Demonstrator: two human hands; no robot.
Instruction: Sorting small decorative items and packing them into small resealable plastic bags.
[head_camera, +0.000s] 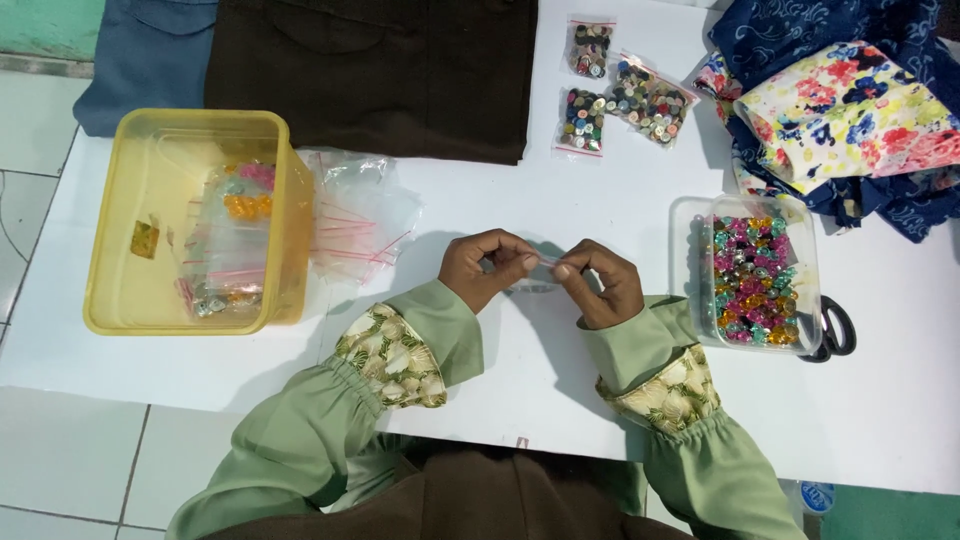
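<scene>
Small clear plastic bag (537, 268) pinched between both hands above white table (560, 400), centre. Left hand (487, 268) fingers curled, gripping its left end; right hand (602, 283) thumb and forefinger clamped on right end. Clear tub of coloured beads (755, 275) just right, scissors (835, 330) beside it. Yellow tub (190, 220) with bags left. Button packets (620, 90), dark cloth (380, 70), floral fabric (850, 110) far.
</scene>
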